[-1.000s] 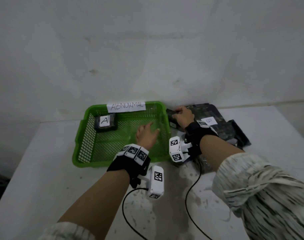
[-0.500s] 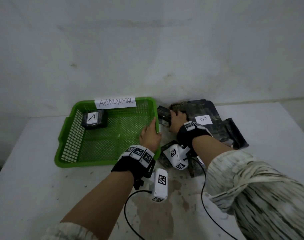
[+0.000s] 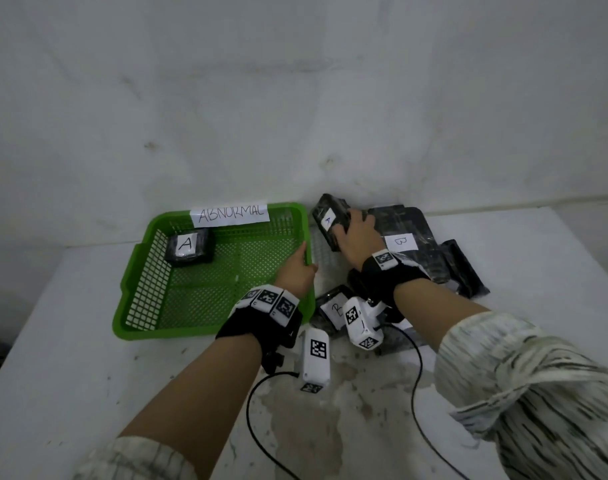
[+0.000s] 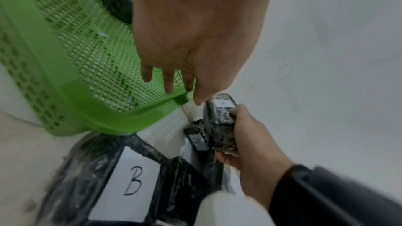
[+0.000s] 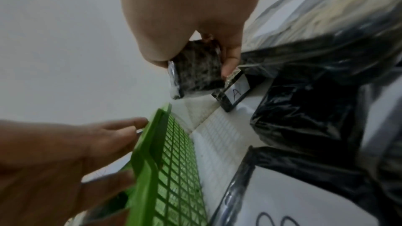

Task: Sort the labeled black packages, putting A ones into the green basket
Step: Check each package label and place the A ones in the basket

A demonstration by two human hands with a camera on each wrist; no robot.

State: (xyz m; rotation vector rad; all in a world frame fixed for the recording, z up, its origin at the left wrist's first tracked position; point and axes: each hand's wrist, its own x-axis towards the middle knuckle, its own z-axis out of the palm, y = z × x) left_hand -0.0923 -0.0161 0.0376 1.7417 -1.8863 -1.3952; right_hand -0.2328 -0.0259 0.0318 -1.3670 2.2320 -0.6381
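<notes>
The green basket (image 3: pixel 133 271) labelled ABNORMAL stands at the left with one black A package (image 3: pixel 188 249) in its far left corner. My left hand (image 3: pixel 300 263) pinches the basket's right rim (image 4: pixel 130 123), fingers inside and thumb outside. Just right of the basket, my right hand (image 3: pixel 347 230) grips a small black package with an A label (image 3: pixel 330 220), held tilted above the pile. Under it lies another A package (image 5: pixel 236 94). Two B packages lie in the pile, a large one (image 3: pixel 401 242) at the back and one (image 3: pixel 335 310) by my wrists.
A white mesh tray (image 3: pixel 325 263) shows between the green basket and the heap of black packages. The wall rises close behind. Black cables (image 3: pixel 250 410) run from the wrist cameras across the stained white tabletop (image 3: pixel 70 358) in front.
My left hand moved from inside the basket to its right rim. My right hand has lifted the small A package off the pile, so its label now faces up.
</notes>
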